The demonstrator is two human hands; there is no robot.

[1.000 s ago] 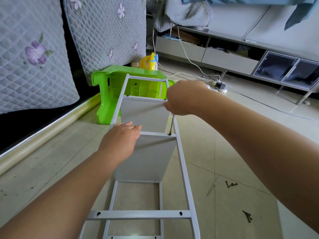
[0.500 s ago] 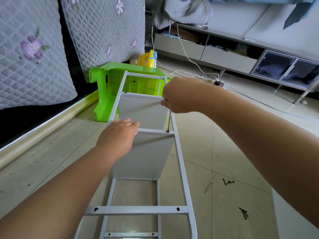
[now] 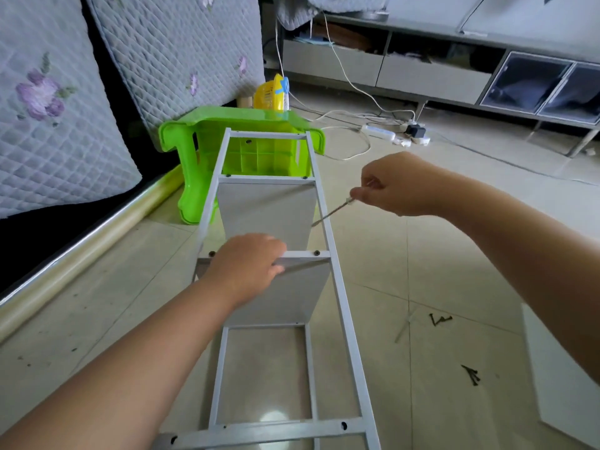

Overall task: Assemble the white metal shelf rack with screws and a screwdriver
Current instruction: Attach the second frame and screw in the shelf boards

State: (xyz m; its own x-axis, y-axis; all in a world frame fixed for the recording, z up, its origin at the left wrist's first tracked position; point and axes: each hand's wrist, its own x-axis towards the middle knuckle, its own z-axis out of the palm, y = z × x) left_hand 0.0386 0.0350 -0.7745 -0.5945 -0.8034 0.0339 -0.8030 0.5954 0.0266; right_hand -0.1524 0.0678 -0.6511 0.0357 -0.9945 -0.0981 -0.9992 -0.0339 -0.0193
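The white metal shelf rack [image 3: 336, 280] lies lengthwise on the floor, its far end against a green stool. My left hand [image 3: 248, 266] rests palm-down on the middle crossbar, fingers curled over its edge above a shelf panel. A dark screw [image 3: 316, 253] sits in that crossbar's right end. My right hand [image 3: 394, 185] pinches the thin screwdriver [image 3: 331, 213] by its top. The shaft slants down-left, and its tip hangs over the right rail, away from the screw. Loose black screws [image 3: 440, 319] lie on the tiles to the right, with more screws [image 3: 470, 374] nearer me.
A green plastic stool [image 3: 194, 138] lies on its side at the rack's far end. Quilted mattresses [image 3: 58, 102] lean at the left. A white board [image 3: 565, 375] lies at the right edge. A power strip and cables [image 3: 380, 131] trail before a low grey cabinet [image 3: 431, 73].
My right hand lifted the screwdriver off the crossbar's right-end screw and swung out to the right, tilting the shaft. My left hand stayed on the crossbar.
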